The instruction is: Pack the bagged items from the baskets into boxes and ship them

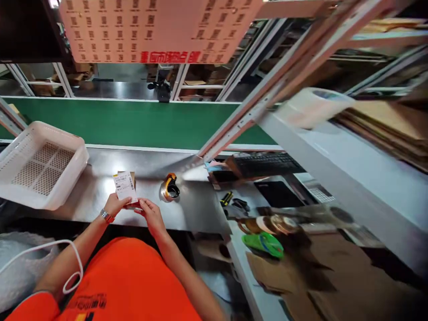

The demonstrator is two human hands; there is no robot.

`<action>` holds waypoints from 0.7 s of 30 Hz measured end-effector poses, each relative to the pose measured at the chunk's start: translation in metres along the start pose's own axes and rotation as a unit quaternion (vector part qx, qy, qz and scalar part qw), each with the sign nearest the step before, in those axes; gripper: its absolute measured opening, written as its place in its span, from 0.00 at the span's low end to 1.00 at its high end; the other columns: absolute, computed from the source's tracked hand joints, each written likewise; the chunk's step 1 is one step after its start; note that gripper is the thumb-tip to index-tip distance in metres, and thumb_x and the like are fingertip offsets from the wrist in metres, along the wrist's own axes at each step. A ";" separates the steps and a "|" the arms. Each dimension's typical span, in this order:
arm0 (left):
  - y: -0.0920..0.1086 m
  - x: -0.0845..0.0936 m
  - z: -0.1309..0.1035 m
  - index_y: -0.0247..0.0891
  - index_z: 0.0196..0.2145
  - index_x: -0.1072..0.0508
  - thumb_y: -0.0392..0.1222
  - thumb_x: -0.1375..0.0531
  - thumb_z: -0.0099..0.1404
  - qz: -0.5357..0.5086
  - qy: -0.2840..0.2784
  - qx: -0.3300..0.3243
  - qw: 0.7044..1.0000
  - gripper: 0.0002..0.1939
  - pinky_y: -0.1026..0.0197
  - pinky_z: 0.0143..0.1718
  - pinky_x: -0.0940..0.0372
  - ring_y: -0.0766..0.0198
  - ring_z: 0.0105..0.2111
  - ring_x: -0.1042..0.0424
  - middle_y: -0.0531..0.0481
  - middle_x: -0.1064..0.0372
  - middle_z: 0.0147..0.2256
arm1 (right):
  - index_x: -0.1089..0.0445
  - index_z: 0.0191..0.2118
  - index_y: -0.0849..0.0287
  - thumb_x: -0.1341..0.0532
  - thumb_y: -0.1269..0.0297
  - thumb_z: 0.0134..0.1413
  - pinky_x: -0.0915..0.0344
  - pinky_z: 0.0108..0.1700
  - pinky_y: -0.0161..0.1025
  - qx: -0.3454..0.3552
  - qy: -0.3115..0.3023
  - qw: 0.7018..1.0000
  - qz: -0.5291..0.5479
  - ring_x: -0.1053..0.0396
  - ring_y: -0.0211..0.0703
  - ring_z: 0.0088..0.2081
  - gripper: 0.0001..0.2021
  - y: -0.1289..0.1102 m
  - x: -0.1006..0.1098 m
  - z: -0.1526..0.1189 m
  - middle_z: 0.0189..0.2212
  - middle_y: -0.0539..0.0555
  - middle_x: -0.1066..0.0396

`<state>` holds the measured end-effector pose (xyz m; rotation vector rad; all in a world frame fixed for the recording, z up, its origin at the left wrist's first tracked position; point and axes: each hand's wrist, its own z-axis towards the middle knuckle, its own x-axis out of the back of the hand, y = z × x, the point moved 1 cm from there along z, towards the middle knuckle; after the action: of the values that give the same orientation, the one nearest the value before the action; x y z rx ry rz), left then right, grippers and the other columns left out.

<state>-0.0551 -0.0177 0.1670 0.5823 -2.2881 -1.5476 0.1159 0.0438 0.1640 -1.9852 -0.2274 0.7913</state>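
Note:
My left hand [114, 206], with a watch at the wrist, is closed on the lower left of a white printed shipping label [124, 185]. Behind the label shows the edge of a small brown cardboard piece [133, 177], and something dark red peeks out below. My right hand [153, 215] pinches the label's lower right corner between thumb and fingers. Both hands are over the metal table [100, 165], near its front edge. To their right stands a tape dispenser [171, 189] with an orange part, touched by neither hand.
A white plastic basket [72, 178] stands at the left. Behind the table runs a green conveyor belt [133, 122]. A slanted metal post [230, 129] rises at the right, beside a keyboard [267, 164], tape rolls [284, 223] and flat cardboard [270, 272]. A white cable [78, 258] crosses my left arm.

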 end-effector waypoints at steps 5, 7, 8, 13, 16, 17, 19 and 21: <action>-0.008 -0.050 -0.024 0.30 0.35 0.17 0.48 0.22 0.51 0.015 -0.029 0.000 0.999 0.20 0.61 0.27 0.26 0.59 0.29 0.21 0.38 0.16 0.37 | 0.18 0.41 0.60 0.20 0.42 0.43 0.23 0.52 0.45 -0.020 0.029 0.998 0.054 0.18 0.52 0.49 0.27 0.003 0.051 -0.044 0.43 0.60 0.15; -0.010 -0.067 -0.036 0.29 0.33 0.17 0.49 0.22 0.50 0.023 -0.036 -0.003 0.999 0.20 0.61 0.27 0.27 0.59 0.28 0.22 0.38 0.17 0.35 | 0.18 0.40 0.61 0.19 0.42 0.43 0.23 0.51 0.43 -0.019 0.036 0.997 0.065 0.18 0.51 0.49 0.27 0.005 0.067 -0.059 0.42 0.60 0.15; -0.011 -0.076 -0.042 0.29 0.32 0.17 0.49 0.22 0.49 0.026 -0.041 -0.004 0.999 0.20 0.60 0.27 0.26 0.59 0.27 0.22 0.38 0.17 0.35 | 0.18 0.39 0.61 0.19 0.42 0.42 0.23 0.50 0.42 -0.018 0.040 0.997 0.067 0.18 0.50 0.49 0.27 0.006 0.074 -0.066 0.42 0.60 0.15; -0.020 -0.112 -0.073 0.30 0.35 0.16 0.47 0.22 0.50 0.042 -0.059 0.014 0.997 0.19 0.60 0.28 0.25 0.57 0.30 0.20 0.39 0.16 0.37 | 0.17 0.39 0.61 0.19 0.42 0.42 0.21 0.48 0.44 -0.008 0.050 0.996 0.067 0.18 0.50 0.46 0.27 0.011 0.106 -0.101 0.40 0.59 0.16; -0.029 -0.130 -0.088 0.31 0.37 0.17 0.45 0.23 0.52 0.037 -0.061 0.032 0.997 0.18 0.60 0.28 0.26 0.56 0.31 0.19 0.40 0.16 0.38 | 0.16 0.40 0.62 0.20 0.41 0.42 0.21 0.44 0.43 -0.004 0.067 0.996 0.057 0.18 0.50 0.45 0.28 0.014 0.123 -0.122 0.39 0.59 0.15; -0.032 -0.135 -0.092 0.31 0.37 0.17 0.44 0.23 0.53 0.035 -0.062 0.037 0.997 0.18 0.59 0.28 0.26 0.56 0.31 0.19 0.40 0.16 0.38 | 0.16 0.41 0.62 0.20 0.41 0.42 0.21 0.43 0.42 -0.003 0.073 0.996 0.053 0.18 0.51 0.44 0.29 0.015 0.128 -0.128 0.39 0.59 0.15; -0.038 -0.144 -0.100 0.31 0.38 0.17 0.45 0.23 0.53 0.036 -0.072 0.048 0.996 0.18 0.59 0.29 0.25 0.55 0.31 0.19 0.39 0.16 0.38 | 0.15 0.41 0.62 0.20 0.41 0.41 0.22 0.42 0.42 0.000 0.085 0.995 0.043 0.17 0.51 0.44 0.29 0.016 0.135 -0.138 0.38 0.59 0.15; -0.044 -0.152 -0.105 0.31 0.40 0.18 0.47 0.23 0.55 0.055 -0.088 0.064 0.993 0.20 0.58 0.30 0.25 0.55 0.32 0.18 0.39 0.16 0.38 | 0.14 0.40 0.62 0.20 0.41 0.42 0.22 0.42 0.42 0.005 0.097 0.995 0.033 0.17 0.51 0.42 0.28 0.017 0.141 -0.145 0.36 0.59 0.15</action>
<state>0.1336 -0.0409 0.1590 0.3561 -2.5190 -1.4599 0.3115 -0.0036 0.1365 -2.0538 -0.0433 0.6333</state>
